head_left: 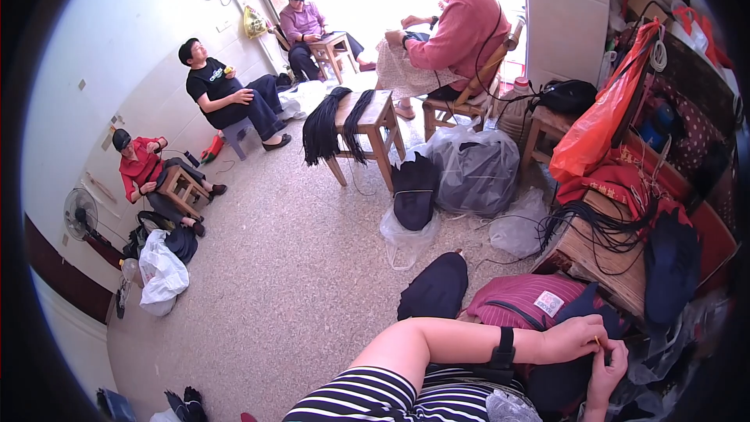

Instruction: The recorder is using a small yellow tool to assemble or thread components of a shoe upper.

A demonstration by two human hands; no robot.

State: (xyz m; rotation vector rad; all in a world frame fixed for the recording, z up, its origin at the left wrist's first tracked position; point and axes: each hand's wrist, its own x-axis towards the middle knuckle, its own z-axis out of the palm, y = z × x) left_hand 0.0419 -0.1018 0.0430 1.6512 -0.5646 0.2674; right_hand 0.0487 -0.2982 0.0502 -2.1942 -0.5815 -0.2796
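My left hand [576, 336] reaches in from the left, a black band [504, 348] round its wrist. Its fingers are bent and pinched together, meeting the fingertips of my right hand [608, 371]. A small yellow thing [597, 340] shows where the fingers meet; whether it is held or worn on a finger I cannot tell. My right hand is also closed in a pinch, its forearm rising from the lower edge. Dark cloth [556, 384] lies beneath both hands, close to my striped clothing [391, 395]. Beyond my left forearm is a maroon striped bag [508, 297].
Dark sole-shaped cloth pieces [433, 285] lie on the floor [289, 266]. At right, black cords [601, 223] cover a wooden stool [598, 258]. More cords [332, 121] hang over another stool [375, 113], near a full plastic bag [475, 168]. Several people sit farther off.
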